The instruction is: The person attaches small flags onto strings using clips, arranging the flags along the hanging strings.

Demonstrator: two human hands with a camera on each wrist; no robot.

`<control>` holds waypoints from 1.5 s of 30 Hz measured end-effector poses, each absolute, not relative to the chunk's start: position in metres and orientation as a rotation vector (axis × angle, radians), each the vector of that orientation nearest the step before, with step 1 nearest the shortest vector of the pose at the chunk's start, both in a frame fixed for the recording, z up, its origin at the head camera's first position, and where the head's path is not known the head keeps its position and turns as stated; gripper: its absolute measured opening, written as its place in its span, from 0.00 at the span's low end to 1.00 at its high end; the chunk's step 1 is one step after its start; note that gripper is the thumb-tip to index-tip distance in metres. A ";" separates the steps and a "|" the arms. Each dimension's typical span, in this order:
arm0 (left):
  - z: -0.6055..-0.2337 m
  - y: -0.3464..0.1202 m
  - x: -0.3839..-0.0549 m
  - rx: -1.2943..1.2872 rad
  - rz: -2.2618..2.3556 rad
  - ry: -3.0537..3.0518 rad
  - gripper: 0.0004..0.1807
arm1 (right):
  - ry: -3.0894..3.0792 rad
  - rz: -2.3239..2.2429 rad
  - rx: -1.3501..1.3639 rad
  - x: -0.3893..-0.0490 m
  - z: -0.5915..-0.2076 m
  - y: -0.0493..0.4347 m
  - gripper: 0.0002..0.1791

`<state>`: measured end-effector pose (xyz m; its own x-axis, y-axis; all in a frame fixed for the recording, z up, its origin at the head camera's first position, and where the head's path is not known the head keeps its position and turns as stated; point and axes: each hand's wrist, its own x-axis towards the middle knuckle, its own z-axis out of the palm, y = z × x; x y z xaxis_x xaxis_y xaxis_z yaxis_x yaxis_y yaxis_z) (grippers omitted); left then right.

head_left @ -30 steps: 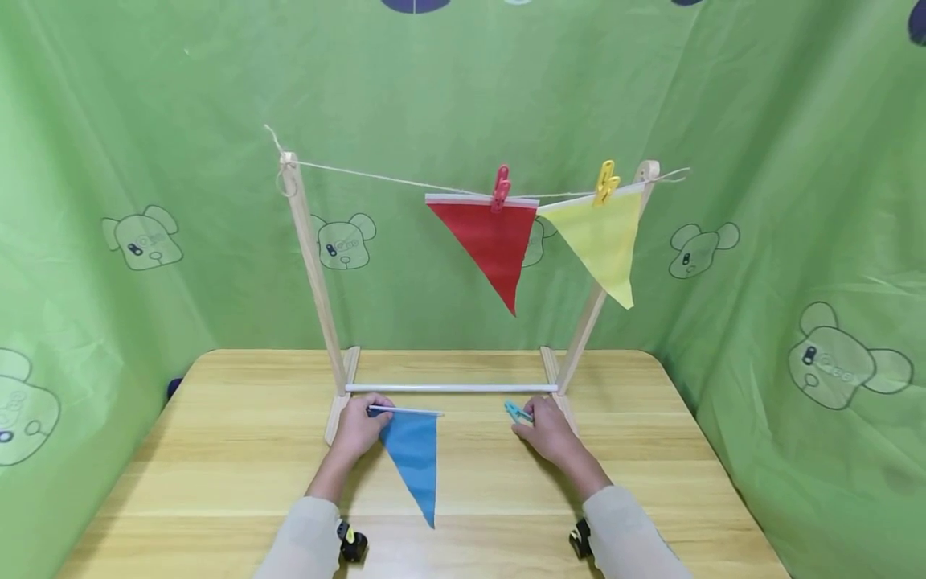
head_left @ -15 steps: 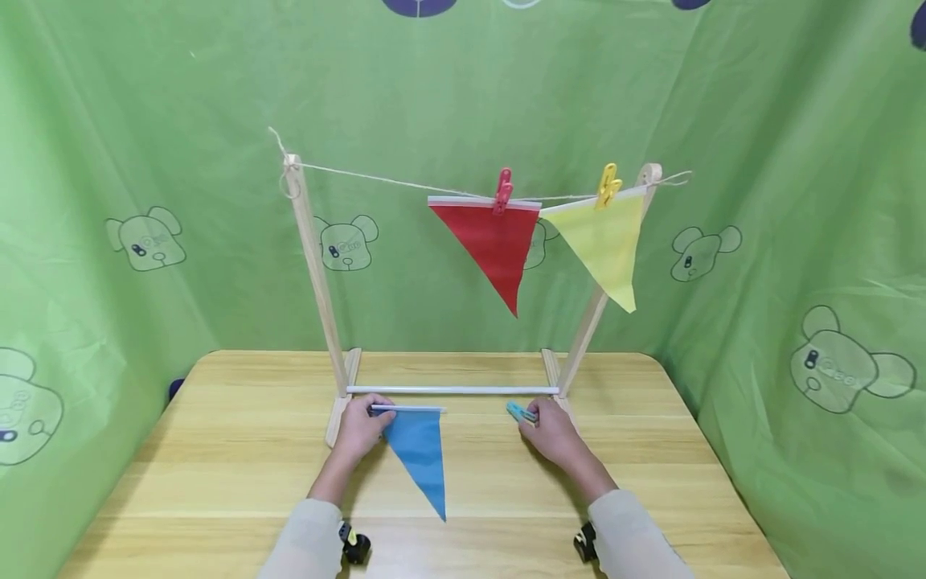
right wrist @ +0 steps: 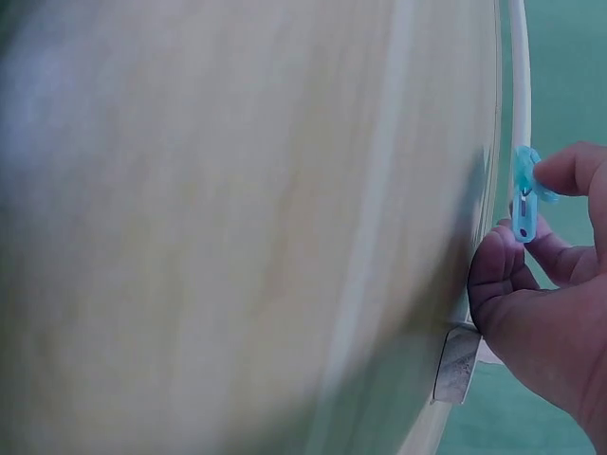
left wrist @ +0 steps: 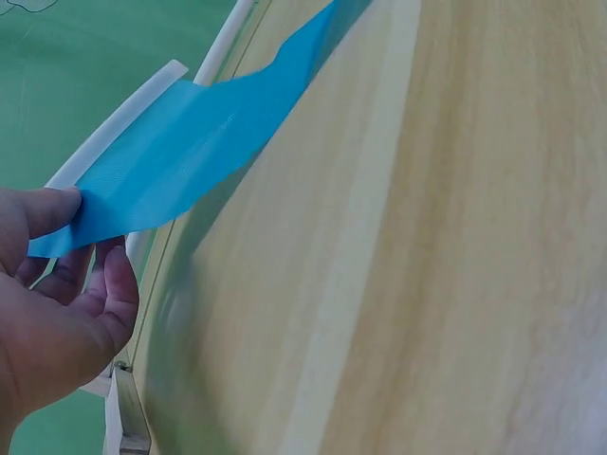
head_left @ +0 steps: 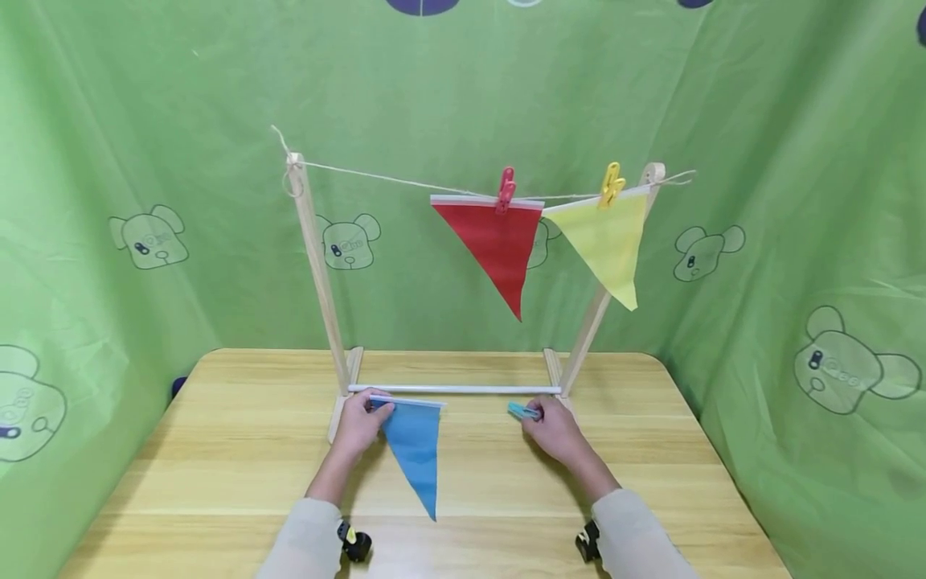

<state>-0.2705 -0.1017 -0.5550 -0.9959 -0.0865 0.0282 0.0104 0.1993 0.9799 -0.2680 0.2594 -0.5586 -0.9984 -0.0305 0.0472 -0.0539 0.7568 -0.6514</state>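
Note:
My left hand (head_left: 359, 424) pinches a blue triangular flag (head_left: 417, 438) by the left end of its white top edge, thumb in front. The flag's tip points down toward me; in the left wrist view its cloth (left wrist: 199, 142) stretches away from the thumb. In my right hand (head_left: 553, 429) is a light blue clothespin (head_left: 522, 411), held between thumb and fingers, with its other end pointing left. The right wrist view shows the clothespin (right wrist: 524, 194) at the fingertips. A gap of table lies between the two hands, both in front of the white crossbar (head_left: 454, 389).
Wooden posts (head_left: 318, 273) on feet carry a string (head_left: 383, 176). From it hang a red flag (head_left: 495, 245) under a red clothespin (head_left: 506, 190) and a yellow flag (head_left: 611, 241) under a yellow clothespin (head_left: 612, 185). Behind the wooden table (head_left: 253, 482) hangs a green curtain (head_left: 448, 96).
The blue flag's top edge has risen slightly and its tip has swung right, then back left. The right hand has shifted slightly right and turned the clothespin a little.

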 end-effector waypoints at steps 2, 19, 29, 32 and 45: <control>-0.554 -0.102 -0.270 0.078 -1.942 -2.367 0.07 | -2.911 1.104 0.047 -0.267 -0.559 0.260 0.10; -0.546 -0.102 -0.265 0.158 -1.943 -2.309 0.05 | -2.888 1.312 0.035 -0.260 -0.550 0.258 0.12; -0.541 -0.104 -0.266 0.157 -1.964 -2.301 0.07 | -2.811 1.401 0.020 -0.258 -0.542 0.255 0.14; -0.540 -0.102 -0.268 0.151 -1.968 -2.303 0.06 | -2.778 1.406 0.016 -0.257 -0.540 0.257 0.14; -0.533 -0.097 -0.266 0.101 -2.009 -2.247 0.06 | -2.689 1.485 0.013 -0.250 -0.524 0.260 0.19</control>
<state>-0.2656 -0.0966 -0.5331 -0.9898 -0.1338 0.0492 0.0340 0.1138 0.9929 -0.2499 0.2604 -0.5237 -0.9975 0.0266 0.0651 -0.0409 0.5333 -0.8450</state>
